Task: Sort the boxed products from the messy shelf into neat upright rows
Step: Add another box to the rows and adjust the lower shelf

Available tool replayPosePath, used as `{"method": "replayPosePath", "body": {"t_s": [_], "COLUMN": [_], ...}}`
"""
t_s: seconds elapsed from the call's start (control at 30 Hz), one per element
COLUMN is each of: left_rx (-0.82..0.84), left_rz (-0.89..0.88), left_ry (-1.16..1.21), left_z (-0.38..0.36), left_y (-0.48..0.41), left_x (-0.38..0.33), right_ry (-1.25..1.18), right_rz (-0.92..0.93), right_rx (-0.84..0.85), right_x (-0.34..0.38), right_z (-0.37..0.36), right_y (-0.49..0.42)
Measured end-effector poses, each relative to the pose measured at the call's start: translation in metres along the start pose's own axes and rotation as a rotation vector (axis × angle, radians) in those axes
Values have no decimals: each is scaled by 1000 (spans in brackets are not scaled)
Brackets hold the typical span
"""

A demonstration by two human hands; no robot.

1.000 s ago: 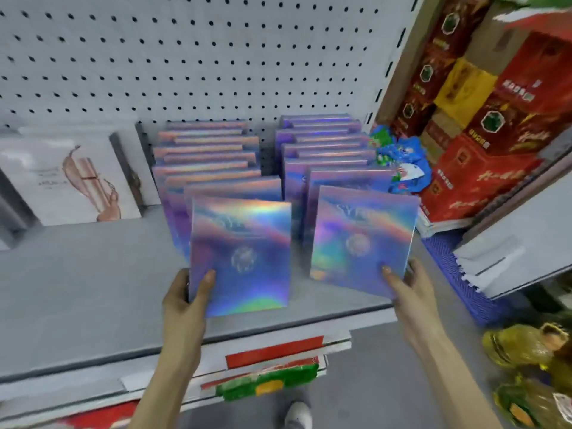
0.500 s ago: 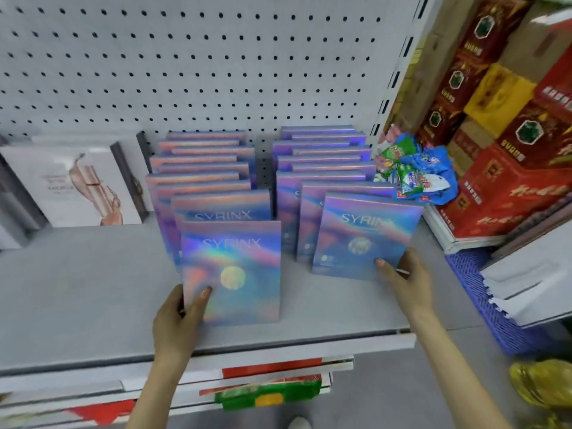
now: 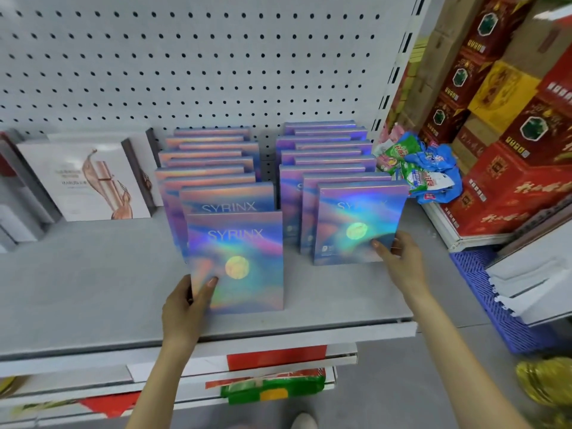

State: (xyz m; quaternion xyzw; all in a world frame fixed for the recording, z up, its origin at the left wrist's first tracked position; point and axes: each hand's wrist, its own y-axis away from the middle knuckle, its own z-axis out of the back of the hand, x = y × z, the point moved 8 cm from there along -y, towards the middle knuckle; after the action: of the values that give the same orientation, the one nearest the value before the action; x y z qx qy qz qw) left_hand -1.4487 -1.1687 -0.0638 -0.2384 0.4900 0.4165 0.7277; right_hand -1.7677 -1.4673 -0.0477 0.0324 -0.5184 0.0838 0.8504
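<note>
The left front SYRINX box (image 3: 238, 261) stands upright near the front edge of the grey shelf (image 3: 77, 289), heading the left row (image 3: 207, 159). The left hand (image 3: 182, 308) pinches its lower left corner, thumb on the face, while the right hand (image 3: 402, 261) grips the lower right corner of the right front SYRINX box (image 3: 356, 221), which heads the right row (image 3: 325, 150). Both are judged thin, stiff, light cartons with a glossy, probably slippery film and prone to tipping, so they are best gripped low across the side edges. White cosmetic boxes (image 3: 83, 181) stand toward the shelf's left end and snack packets (image 3: 424, 168) lie at its right end.
</note>
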Motion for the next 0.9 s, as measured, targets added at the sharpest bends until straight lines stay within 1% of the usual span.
{"method": "replayPosePath", "body": {"t_s": [0.07,0.13,0.2,0.27,0.3,0.33,0.37,0.47,0.5,0.53,0.63,0.73,0.8,0.9], "left_rx": [15,31,52,68,70,70,70,65,54,38,-25,-51,-40,43], "left_rz": [4,6,11,21,26,30,30,4,-9,-25,-67,-84,-98,-163], "left_ry": [6,14,24,49,66,83,108,179,184,182,170,102,57,-38], "left_z": [0,0,0,0,0,1,1,3,5,10,30,45,49,49], "left_y": [1,1,1,1,1,1,2,5,7,9,6,-13,-31,-56], "left_x": [0,-1,-1,0,0,0,-1,-6,-7,-7,-4,-2,-4,-9], "right_ry": [2,-22,-88,-145,-176,-212,-246,-272,-260,-253,-227,-163,-131,-22], "right_rz": [-43,-74,-77,-12,41,96,135,117,103,97,104,132,119,101], "right_rx": [-9,-61,-201,-362,-390,-353,-252,249,362,397,270,206,168,60], "right_x": [-4,-5,1,18,31,44,55,81,86,88,93,107,116,125], "right_z": [-1,-1,4,9,6,-3,-20,-95,-116,-130,-144,-163,-176,-186], "right_y": [3,12,26,48,61,73,83,116,128,137,149,149,143,132]}}
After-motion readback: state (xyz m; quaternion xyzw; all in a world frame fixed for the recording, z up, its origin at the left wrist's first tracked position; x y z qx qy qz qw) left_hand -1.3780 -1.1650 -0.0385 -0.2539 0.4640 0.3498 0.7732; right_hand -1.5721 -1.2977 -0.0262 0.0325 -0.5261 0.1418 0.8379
